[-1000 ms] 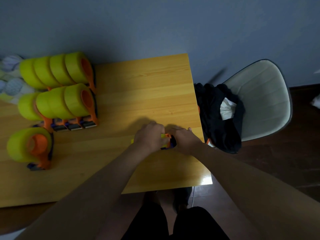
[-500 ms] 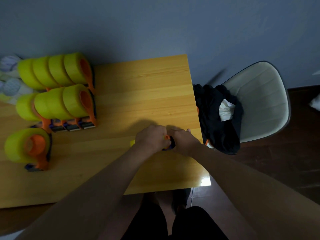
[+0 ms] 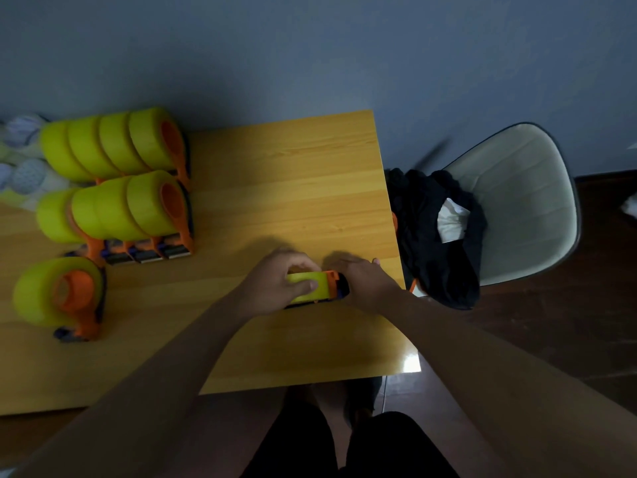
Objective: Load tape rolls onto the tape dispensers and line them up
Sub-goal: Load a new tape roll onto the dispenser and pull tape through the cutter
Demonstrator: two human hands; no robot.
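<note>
A yellow tape roll (image 3: 315, 283) sits against an orange and black dispenser (image 3: 337, 283) near the right front of the wooden table (image 3: 293, 188). My left hand (image 3: 275, 288) grips the roll, thumb across its face. My right hand (image 3: 365, 282) holds the dispenser from the right side. Two rows of loaded dispensers stand at the left, a far row (image 3: 113, 146) and a near row (image 3: 117, 208). A single loaded dispenser (image 3: 58, 294) stands in front of them.
A pale chair (image 3: 517, 201) with dark clothing (image 3: 434, 236) on its seat stands right of the table. Patterned cloth (image 3: 24, 167) lies at the far left. A grey wall runs behind the table. My legs show below the front edge.
My left hand has shifted so that more of the yellow roll shows between my hands. The loaded dispensers at the left have not moved.
</note>
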